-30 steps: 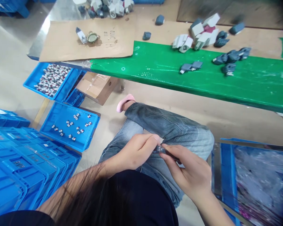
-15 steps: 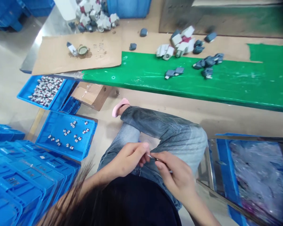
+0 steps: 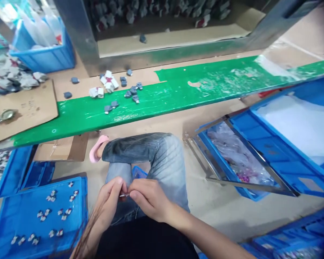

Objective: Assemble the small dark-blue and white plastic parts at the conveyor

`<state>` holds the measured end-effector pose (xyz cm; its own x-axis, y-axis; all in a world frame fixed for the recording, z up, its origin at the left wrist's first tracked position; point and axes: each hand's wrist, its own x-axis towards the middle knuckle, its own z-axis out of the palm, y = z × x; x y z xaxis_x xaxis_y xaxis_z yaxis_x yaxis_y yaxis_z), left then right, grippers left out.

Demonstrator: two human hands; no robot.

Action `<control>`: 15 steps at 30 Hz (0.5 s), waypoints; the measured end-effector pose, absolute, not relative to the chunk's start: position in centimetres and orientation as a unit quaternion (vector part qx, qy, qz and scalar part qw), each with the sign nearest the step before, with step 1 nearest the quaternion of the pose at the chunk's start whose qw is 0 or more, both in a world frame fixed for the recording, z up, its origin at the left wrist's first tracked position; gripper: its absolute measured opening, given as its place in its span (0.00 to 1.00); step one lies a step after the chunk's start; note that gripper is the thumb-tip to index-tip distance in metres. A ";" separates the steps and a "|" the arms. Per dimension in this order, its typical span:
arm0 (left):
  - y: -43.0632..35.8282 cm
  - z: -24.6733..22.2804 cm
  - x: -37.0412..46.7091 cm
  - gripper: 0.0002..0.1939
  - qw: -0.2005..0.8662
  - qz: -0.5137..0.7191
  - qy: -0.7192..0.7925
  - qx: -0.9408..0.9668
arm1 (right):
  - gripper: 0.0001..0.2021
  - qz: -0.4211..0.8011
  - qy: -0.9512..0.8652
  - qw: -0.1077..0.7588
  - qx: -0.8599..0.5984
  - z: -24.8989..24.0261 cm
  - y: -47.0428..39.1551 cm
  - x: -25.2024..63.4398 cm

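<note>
Above my lap, my left hand is closed, thumb and curled fingers together; whatever it may grip is hidden. My right hand pinches a thin metal tool, whose short visible length bridges the gap to my left fingertips. Its exact kind is too small to make out. On the green-covered bench ahead lie small dark grey parts in loose groups. White and red blocky parts are clustered beside them.
To the left, a blue tray holds spaced clusters of small parts. Cardboard with a small round dish covers the bench's left end. At right, a metal rack stands by a bin of plastic bags. A metal-framed opening rises behind.
My view has swung to the right, bringing the metal-framed opening and right-hand bins into sight. My hands have drawn closer together, and less of the thin tool shows.
</note>
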<state>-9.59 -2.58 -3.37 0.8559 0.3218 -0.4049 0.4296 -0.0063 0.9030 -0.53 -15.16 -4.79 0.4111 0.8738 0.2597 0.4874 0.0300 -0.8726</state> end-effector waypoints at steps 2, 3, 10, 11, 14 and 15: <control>-3.1 -3.2 -9.5 0.21 0.634 -0.042 0.270 0.724 | 0.19 0.199 -0.499 0.502 -0.678 -5.0 -15.6 -0.6; -3.3 -3.1 -9.4 0.21 0.625 -0.037 0.276 0.729 | 0.19 0.203 -0.489 0.500 -0.685 -5.2 -15.8 -0.6; -5.0 -1.8 -8.2 0.15 0.588 0.034 0.259 0.766 | 0.18 0.230 -0.351 0.533 -0.735 -6.0 -17.2 -0.4; -5.1 -2.0 -8.2 0.14 0.584 0.039 0.254 0.770 | 0.18 0.230 -0.331 0.540 -0.739 -6.1 -17.3 -0.4; -4.7 -4.1 -8.6 0.08 0.567 0.055 0.239 0.786 | 0.19 0.228 -0.274 0.550 -0.755 -6.7 -17.4 -0.9; -4.5 -5.2 -8.5 0.07 0.553 0.059 0.210 0.804 | 0.18 0.227 -0.254 0.544 -0.767 -7.0 -17.4 -1.0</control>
